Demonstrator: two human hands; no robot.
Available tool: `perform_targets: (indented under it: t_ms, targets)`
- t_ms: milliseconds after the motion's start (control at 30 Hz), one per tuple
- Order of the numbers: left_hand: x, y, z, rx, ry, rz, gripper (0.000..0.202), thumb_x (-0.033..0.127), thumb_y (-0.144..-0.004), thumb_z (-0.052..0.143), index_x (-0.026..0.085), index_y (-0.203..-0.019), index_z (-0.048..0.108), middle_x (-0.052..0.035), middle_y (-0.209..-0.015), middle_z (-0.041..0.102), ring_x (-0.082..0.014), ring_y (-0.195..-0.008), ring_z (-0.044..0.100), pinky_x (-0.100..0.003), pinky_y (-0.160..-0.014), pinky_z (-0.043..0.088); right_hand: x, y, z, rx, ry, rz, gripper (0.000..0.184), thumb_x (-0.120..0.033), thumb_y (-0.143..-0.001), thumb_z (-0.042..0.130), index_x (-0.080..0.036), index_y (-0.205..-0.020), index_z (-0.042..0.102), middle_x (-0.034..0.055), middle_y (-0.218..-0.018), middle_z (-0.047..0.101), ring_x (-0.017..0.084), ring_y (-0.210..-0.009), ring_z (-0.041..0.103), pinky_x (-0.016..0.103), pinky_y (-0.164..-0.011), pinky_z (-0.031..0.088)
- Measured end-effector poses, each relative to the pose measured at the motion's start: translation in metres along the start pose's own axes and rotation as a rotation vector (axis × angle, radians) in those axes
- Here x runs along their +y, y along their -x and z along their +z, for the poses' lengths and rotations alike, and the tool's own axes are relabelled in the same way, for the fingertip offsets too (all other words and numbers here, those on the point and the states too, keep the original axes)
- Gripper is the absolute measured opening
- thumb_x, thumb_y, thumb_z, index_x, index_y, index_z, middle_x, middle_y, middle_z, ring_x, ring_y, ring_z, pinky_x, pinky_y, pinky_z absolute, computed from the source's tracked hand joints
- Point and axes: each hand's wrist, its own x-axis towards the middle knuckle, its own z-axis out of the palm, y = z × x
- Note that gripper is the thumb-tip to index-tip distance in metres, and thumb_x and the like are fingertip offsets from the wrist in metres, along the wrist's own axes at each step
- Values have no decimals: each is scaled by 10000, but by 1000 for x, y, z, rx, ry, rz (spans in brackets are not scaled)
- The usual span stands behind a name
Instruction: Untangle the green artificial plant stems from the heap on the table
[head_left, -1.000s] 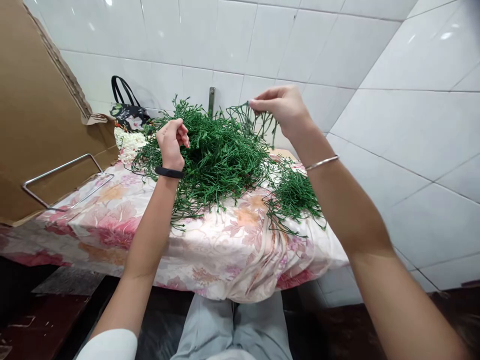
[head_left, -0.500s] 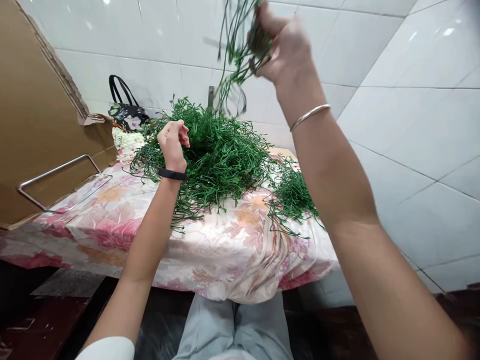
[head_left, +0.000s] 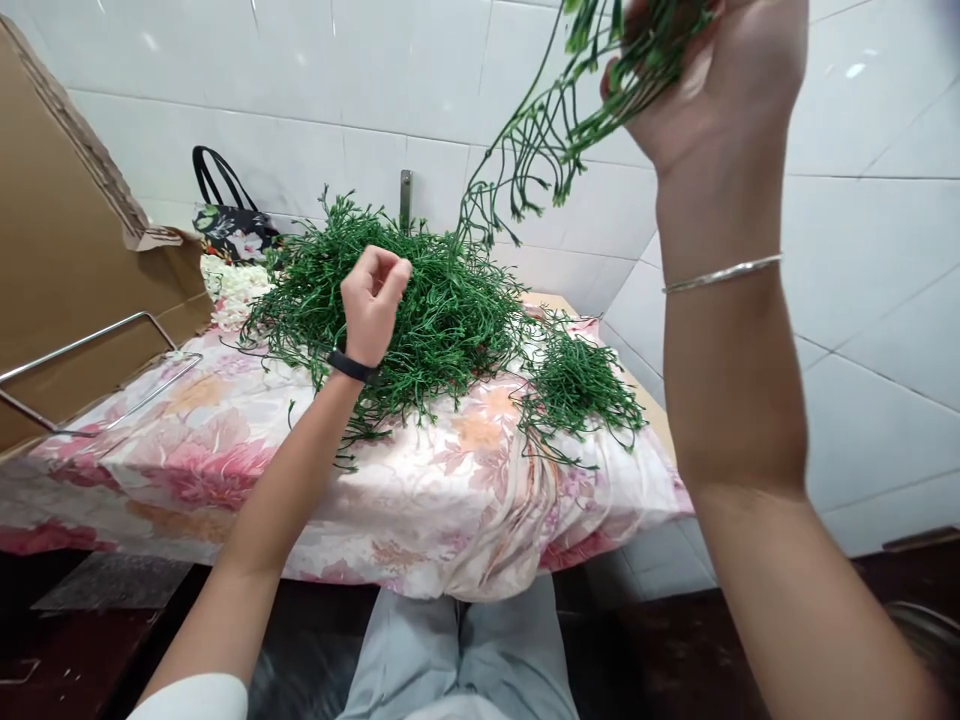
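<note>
A big heap of green artificial sprigs (head_left: 420, 310) lies on a table covered by a floral cloth (head_left: 315, 480). My right hand (head_left: 712, 80) is raised high at the top right, closed on a green sprig (head_left: 547, 150) whose thin stems trail down toward the heap. My left hand (head_left: 373, 300), with a black wristband, hovers over the near side of the heap with its fingers curled in; what they pinch is too small to make out. A smaller bunch of sprigs (head_left: 577, 385) lies apart on the right of the cloth.
A tall cardboard sheet (head_left: 67, 250) leans at the left with a metal wire frame (head_left: 90, 370) in front of it. A black floral bag (head_left: 229, 220) and white flowers (head_left: 232, 295) sit at the back by the tiled wall (head_left: 862, 300). My knees are under the table edge.
My right hand has lifted the sprig from just above the heap to high up and rightward. My left hand has shifted slightly right over the heap.
</note>
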Motion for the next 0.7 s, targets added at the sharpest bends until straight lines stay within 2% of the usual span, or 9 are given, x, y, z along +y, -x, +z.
perform_targets:
  t_ms: [67,133,167,233,267,367,467,567,700]
  targets:
    - [15,14,9,-145,-195,145,177,320,-812,493,179,-709,526,-1,-625,516,-104,-559,464,-252,-531,379,-2,15,-9,35,-1,-3,270,-296,-863,427,-176,-652,545,-74,-528,458,50,-552,546,200,-469,371]
    - [31,29,19,-424,-381,355,178,336,-815,488,178,-782,564,-41,-756,598,-155,-742,532,-300,-680,427,0,27,-24,10,-51,-38,226,-319,-856,449,-163,-749,574,-72,-564,466,58,-580,558,212,-486,388]
    - [37,38,23,-589,-456,455,213,361,-821,480,184,-880,583,-61,-892,629,-190,-894,539,-341,-789,425,1,32,-32,-13,-85,-61,208,-321,-846,475,-160,-764,577,-68,-587,473,62,-597,560,218,-492,397]
    - [44,54,31,-856,-575,611,351,403,-844,440,230,-1136,531,-56,-1234,541,-249,-1185,418,-431,-970,341,5,42,-50,-39,-136,-85,183,-315,-825,521,-153,-759,576,-54,-645,484,65,-633,559,222,-521,418]
    - [43,62,35,-937,-638,661,383,395,-862,408,257,-1211,486,-39,-1337,457,-262,-1249,362,-472,-1019,288,7,46,-58,-38,-138,-80,181,-319,-816,538,-154,-753,573,-45,-671,486,68,-649,557,222,-542,427]
    - [27,80,39,-1001,-870,683,408,326,-872,403,181,-1245,482,-84,-1402,368,-296,-1302,306,-553,-1083,157,14,60,-77,-35,-75,-10,181,-341,-789,574,-172,-722,566,-20,-721,481,76,-675,534,215,-587,433]
    - [0,86,35,-1020,-1064,624,373,279,-842,464,126,-1165,566,-121,-1359,420,-332,-1315,275,-577,-1082,165,21,71,-88,-38,-28,43,189,-358,-770,595,-188,-699,558,-4,-758,473,86,-693,508,222,-615,433]
    - [-25,81,23,-1042,-1079,571,377,308,-858,440,149,-1179,558,-114,-1345,439,-322,-1321,266,-607,-1070,167,29,76,-94,-17,-24,77,190,-367,-770,592,-190,-715,555,3,-790,474,91,-715,500,222,-630,432]
    - [-51,65,6,-1022,-1069,530,362,261,-862,433,197,-1203,535,-84,-1363,421,-301,-1345,210,-608,-1087,96,42,77,-95,3,47,110,202,-415,-770,566,-218,-742,534,5,-830,521,105,-757,507,221,-661,438]
